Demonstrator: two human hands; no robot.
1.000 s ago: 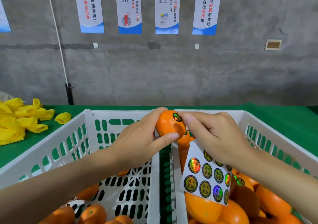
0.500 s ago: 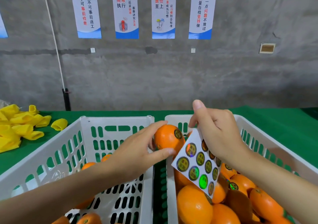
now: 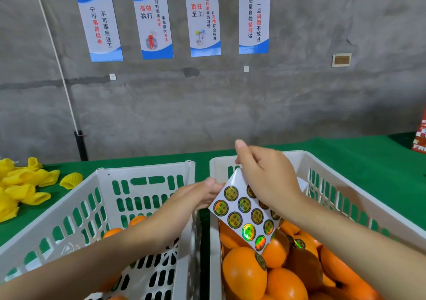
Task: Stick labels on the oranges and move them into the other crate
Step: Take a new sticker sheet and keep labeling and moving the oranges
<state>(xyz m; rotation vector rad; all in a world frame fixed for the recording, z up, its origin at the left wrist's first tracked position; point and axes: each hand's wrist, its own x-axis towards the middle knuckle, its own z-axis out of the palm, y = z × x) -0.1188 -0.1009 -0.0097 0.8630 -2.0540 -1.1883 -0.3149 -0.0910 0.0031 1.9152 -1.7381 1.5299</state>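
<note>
Crates: two, white, slotted, side by side. Left crate (image 3: 145, 168) holds three visible oranges (image 3: 136, 220); right crate (image 3: 345, 191) holds a heap (image 3: 244, 274), some already labelled. Label sheet (image 3: 242, 216): one, at least ten round labels showing, above the right crate. My right hand (image 3: 265, 179) pinches the sheet's top, index finger raised. My left hand (image 3: 198, 198) is released, fingers stretched out over the crates' adjoining rims, tips behind the sheet. The worktop (image 3: 368, 161) is covered in green cloth, with a pile of yellow nets (image 3: 20, 184) far left. Behind, four posters (image 3: 152, 22) hang on the grey concrete wall (image 3: 230, 106).
</note>
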